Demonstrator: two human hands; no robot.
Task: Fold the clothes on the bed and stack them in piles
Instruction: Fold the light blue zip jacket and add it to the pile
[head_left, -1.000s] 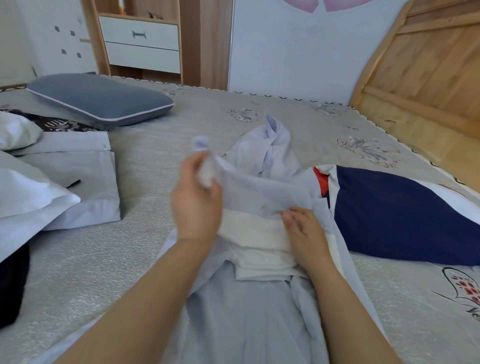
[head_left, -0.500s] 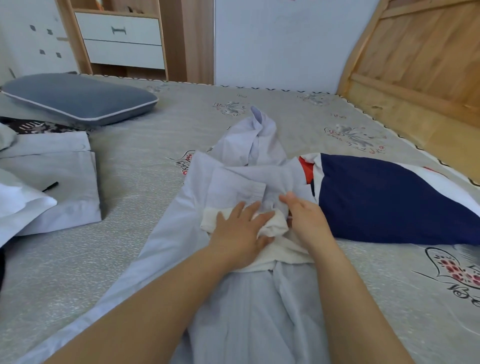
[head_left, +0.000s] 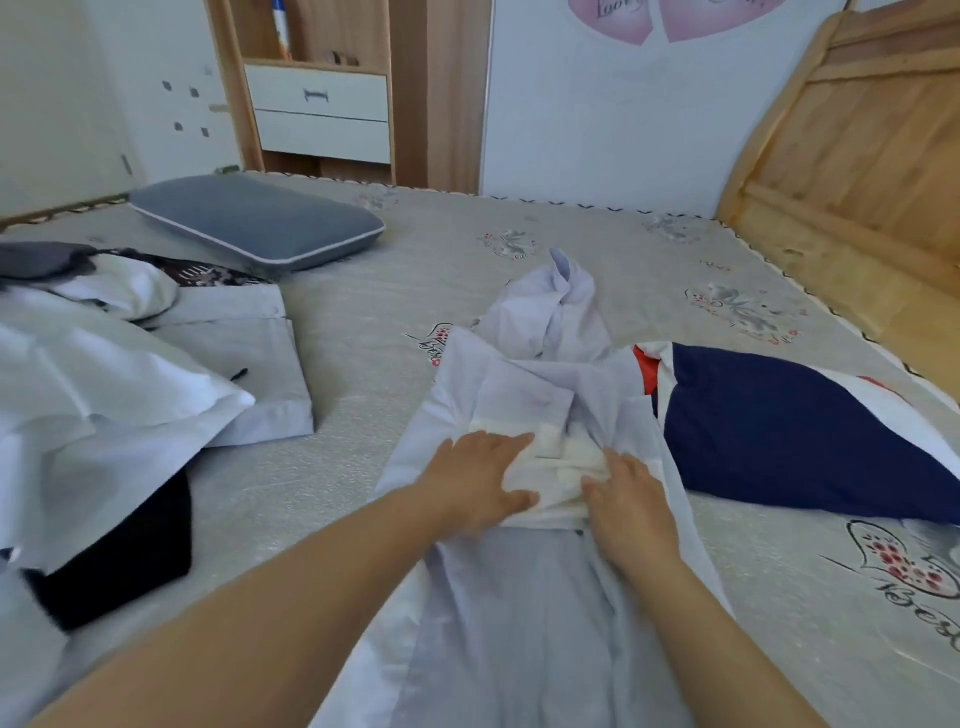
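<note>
A: Currently, a small cream folded cloth (head_left: 550, 470) is being pressed flat on top of a pale lilac shirt (head_left: 519, 597) spread near-centre on the bed (head_left: 363, 322). Left hand (head_left: 480, 486) is laid flat with fingers straight on the cloth's left part. Right hand (head_left: 626, 499) is laid on its right edge, fingers relaxed and mostly straight; nothing is gripped by either.

B: How should the step be done well?

A: Creases are best pushed outward from the middle, with the edges squared before the piece is lifted. It should be judged whether the cloth is stacked here or moved; the shirt beneath is unfolded, its collar (head_left: 563, 291) bunched at the far end, so a pile built on it would be disturbed later.

B: Surroundings?

A: A navy, white and red garment (head_left: 795, 426) lies just right, touching the shirt's edge. A folded pale garment (head_left: 244, 374) sits left, partly covered by loose white fabric (head_left: 93, 395); black clothing (head_left: 124, 556) lies near left. A grey-blue pillow (head_left: 254, 223) is far left. The shirt's right side could be snagged by the navy piece.
</note>
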